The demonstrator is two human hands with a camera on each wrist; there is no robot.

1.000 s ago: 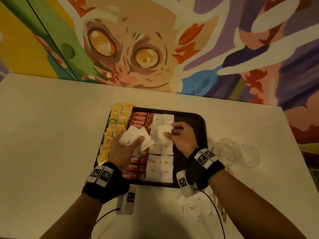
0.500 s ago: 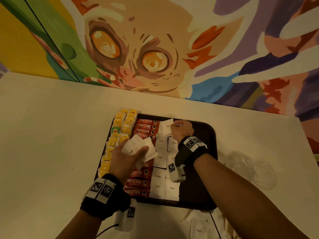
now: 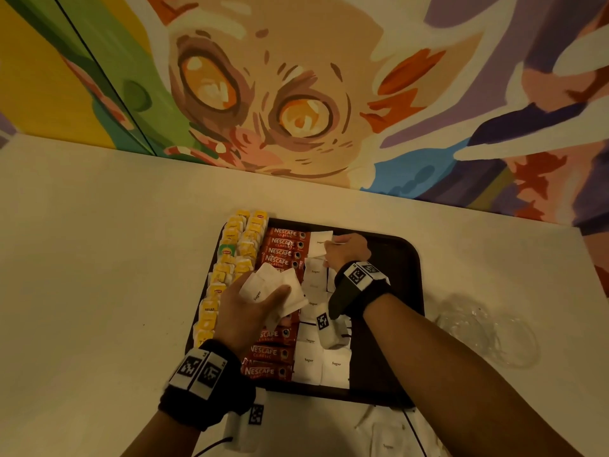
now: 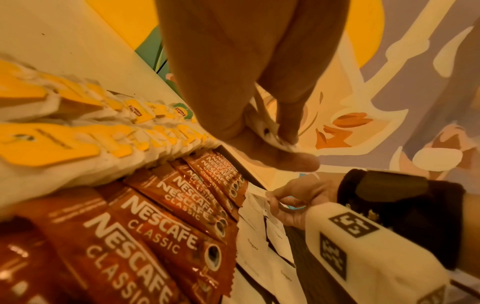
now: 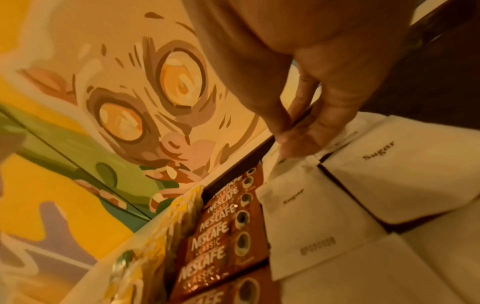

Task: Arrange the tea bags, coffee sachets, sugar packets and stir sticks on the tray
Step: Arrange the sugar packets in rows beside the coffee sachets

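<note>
Head cam: left hand (image 3: 245, 316) has its fingers wrapped around a fanned bunch of white sugar packets (image 3: 270, 286), held over the red coffee sachets (image 3: 270, 354) on the dark tray (image 3: 403, 291). The yellow tea bags (image 3: 230, 258) run in two rows just left of those fingers. The right hand (image 3: 349, 250) is up at the tray's far end, fingertips pinching the top sugar packet (image 3: 319, 243) of the column already laid down beside the sachets.

Left wrist cam: fingers (image 4: 285, 115) and thumb clamped tight on the crumpled edges of the bunch (image 4: 270, 131); sachets (image 4: 161, 216) and tea bags (image 4: 85, 131) lie below and left of them, and the right hand (image 4: 298, 203) shows further out.

Right wrist cam: thumb and fingers (image 5: 306, 115) narrowed to a pinch on the corner of that far packet (image 5: 293, 164). More "Sugar" packets (image 5: 384, 181) lie flat right under the fingers, sachets (image 5: 223, 232) to their left.
</note>
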